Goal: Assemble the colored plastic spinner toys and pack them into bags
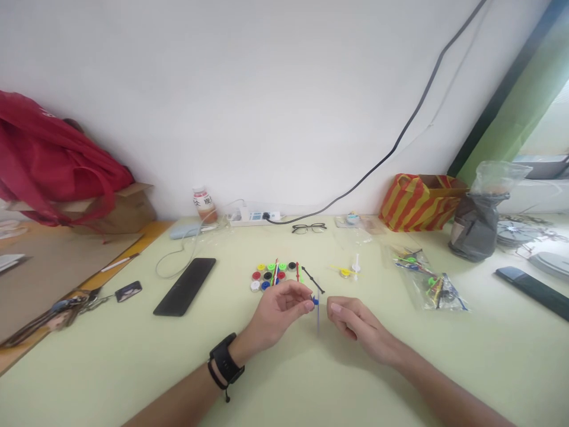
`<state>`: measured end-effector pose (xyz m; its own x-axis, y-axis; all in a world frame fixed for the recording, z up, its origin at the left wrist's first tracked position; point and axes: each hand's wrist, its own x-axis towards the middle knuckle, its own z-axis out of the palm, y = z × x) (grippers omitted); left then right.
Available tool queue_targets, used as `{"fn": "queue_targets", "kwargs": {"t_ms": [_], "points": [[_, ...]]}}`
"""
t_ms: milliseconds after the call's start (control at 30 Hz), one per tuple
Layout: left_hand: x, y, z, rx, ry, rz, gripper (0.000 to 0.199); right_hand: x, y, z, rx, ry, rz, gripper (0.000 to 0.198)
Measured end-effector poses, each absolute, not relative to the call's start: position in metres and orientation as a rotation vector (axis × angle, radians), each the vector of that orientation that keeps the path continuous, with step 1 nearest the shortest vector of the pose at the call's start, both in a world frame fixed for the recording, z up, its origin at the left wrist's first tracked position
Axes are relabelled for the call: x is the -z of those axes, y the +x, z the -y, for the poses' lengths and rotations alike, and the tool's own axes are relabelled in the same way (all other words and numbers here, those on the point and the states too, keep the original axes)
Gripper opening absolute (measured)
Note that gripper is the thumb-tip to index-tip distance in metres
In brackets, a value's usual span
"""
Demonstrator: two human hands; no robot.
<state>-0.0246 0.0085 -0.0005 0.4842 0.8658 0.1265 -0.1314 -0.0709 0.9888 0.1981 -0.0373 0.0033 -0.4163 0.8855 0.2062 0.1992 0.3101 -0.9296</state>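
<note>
Between the thumb and fingers of my left hand (284, 308) is a small blue plastic piece (315, 301). A thin, pale upright strip, blurred, shows at the piece. Just to its right, apart from it, my right hand (355, 323) is closed with curled fingers; whatever they hold, if anything, is hidden. Beyond the left hand lie several coloured discs (256, 276) in red, black, green, yellow, blue and white. Red pointed sticks (297, 271) and a black stick (313, 280) lie among and beside them. A yellow disc with a stick (345, 273) and a white one (356, 267) rest farther right.
Clear bags of coloured parts (438, 292) lie to the right, near a striped bag (420, 201). A black phone (185, 287) and keys (82, 302) are on the left. Glasses (309, 228), a power strip (253, 219) and a bottle (204, 206) line the wall.
</note>
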Motion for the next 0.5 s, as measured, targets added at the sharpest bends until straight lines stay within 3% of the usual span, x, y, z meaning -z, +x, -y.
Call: {"fn": "queue_targets", "kwargs": {"t_ms": [67,267,500], "points": [[0.0012,-0.0243,-0.0091,-0.944,1.409,-0.704,0.021,-0.0053,0.1982,0.0355,-1.089,-0.995,1.795,0.055],[-0.0007,-0.0225,-0.0072,-0.933,1.414,-0.698,0.020,-0.0057,0.1936,0.0358,-0.986,-1.065,1.749,0.023],[-0.0023,-0.0214,-0.0060,-0.930,1.406,-0.667,0.020,-0.0036,0.1923,0.0377,-0.964,-1.065,1.799,0.017]]}}
